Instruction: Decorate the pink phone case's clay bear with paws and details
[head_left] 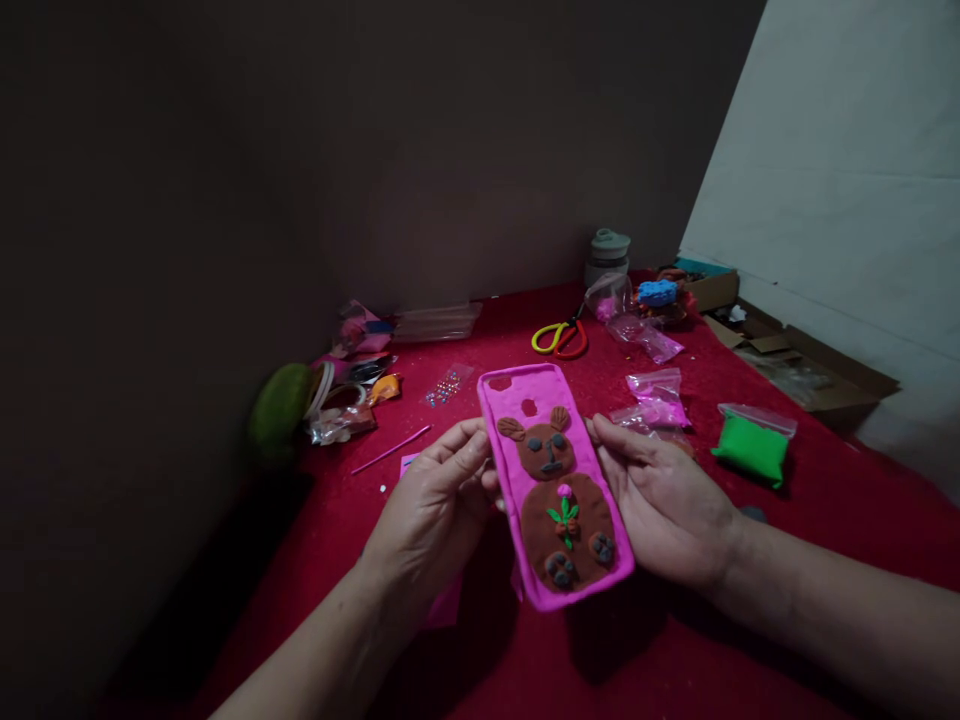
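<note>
Between both hands, raised over the red cloth, is a pink phone case [501, 440] covered in clay. It carries a brown clay bear [541, 505] with grey eyes, nose and paw pads, plus a pink flower with green leaves on its belly. My left hand [442, 490] grips the case's left edge, thumb along the side. On the right edge, my right hand [660, 490] holds it with the thumb near the upper side; some of its fingers are hidden behind the case. The case tilts slightly, its decorated face toward me.
Scissors [559, 338] with yellow and red handles lie behind the case. A bag of green clay [752, 446] and pink clay bags [658, 398] are at right. A pink stick [391, 449], a rhinestone sheet [448, 385] and a green round object [281, 410] are at left. A bottle [607, 255] stands behind.
</note>
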